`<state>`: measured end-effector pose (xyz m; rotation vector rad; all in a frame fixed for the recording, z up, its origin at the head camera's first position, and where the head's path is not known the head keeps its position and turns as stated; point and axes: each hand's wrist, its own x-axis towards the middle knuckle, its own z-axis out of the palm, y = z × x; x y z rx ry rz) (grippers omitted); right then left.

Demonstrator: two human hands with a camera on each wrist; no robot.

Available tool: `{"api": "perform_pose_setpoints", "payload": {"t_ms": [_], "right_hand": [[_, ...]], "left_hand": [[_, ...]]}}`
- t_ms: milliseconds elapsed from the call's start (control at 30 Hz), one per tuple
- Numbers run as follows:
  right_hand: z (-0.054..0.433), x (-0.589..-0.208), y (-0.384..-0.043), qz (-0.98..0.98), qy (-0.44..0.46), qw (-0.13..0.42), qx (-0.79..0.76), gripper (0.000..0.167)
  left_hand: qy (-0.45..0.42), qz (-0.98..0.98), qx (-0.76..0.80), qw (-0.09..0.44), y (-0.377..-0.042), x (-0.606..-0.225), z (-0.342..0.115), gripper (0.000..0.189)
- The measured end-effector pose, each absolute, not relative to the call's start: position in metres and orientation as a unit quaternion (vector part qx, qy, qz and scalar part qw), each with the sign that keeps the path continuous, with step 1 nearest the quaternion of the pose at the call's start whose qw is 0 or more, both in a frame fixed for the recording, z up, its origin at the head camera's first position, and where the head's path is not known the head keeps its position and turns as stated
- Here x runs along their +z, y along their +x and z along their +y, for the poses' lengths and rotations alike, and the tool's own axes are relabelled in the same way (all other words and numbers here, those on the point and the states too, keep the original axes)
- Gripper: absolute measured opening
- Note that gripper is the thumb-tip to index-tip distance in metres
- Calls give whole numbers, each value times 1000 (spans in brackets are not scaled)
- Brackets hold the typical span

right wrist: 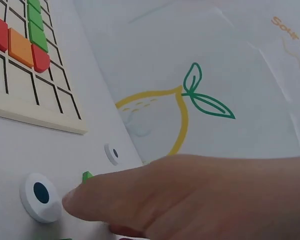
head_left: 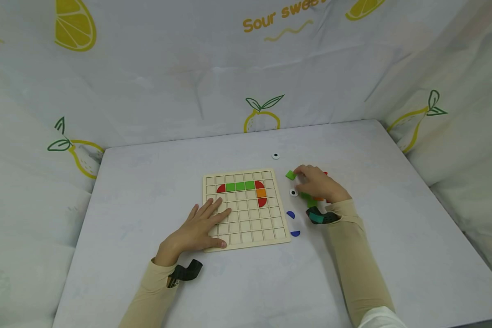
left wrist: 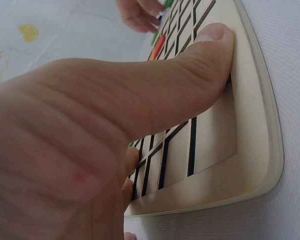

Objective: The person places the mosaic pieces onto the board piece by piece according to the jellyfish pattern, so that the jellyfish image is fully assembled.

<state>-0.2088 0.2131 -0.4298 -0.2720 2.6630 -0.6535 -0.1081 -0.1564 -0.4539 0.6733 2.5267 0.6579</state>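
Observation:
A pale wooden grid board [head_left: 246,223] lies on the table. Spread over its left side, my left hand [head_left: 197,228] rests with fingers straight and the thumb on the near edge; the left wrist view shows the thumb [left wrist: 190,65] lying along the frame. Set in the grid are green squares [head_left: 240,186], an orange square [head_left: 261,193] and red rounded pieces [head_left: 263,202]. To the right of the board, my right hand [head_left: 317,182] reaches over loose pieces, its index fingertip right at a green square [head_left: 290,175]. Its thumb is close to a white eye disc [right wrist: 41,198].
Another eye disc [head_left: 275,156] lies farther back. Two blue half-round pieces [head_left: 290,214] sit by the board's right edge. More green pieces [head_left: 310,200] and some red and orange ones are partly hidden under the right hand. A white lemon-print cloth [head_left: 168,91] stands behind the table.

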Motion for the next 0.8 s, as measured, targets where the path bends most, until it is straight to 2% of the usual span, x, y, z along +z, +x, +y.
{"api": "perform_pose_setpoints", "payload": {"t_ms": [133,300,467,633,800], "right_hand": [[214,-426,-205,946,-107,210,-221,31],[207,-425,-202,948,-90,232,-198,29],[199,-432,-204,964,-89,184,-168,25],[191,-437,-205,973,-97,140,-153,30],[176,-436,-205,966,-123,120,-195,33]], "left_hand": [[244,914,238,221,-108,-455,-157,90],[243,914,239,221,-108,-455,-157,90],[244,914,236,221,-108,-454,-157,91],[244,914,238,222,-108,-454,-157,92],[246,913,240,220,-108,-454,-157,91]]}}
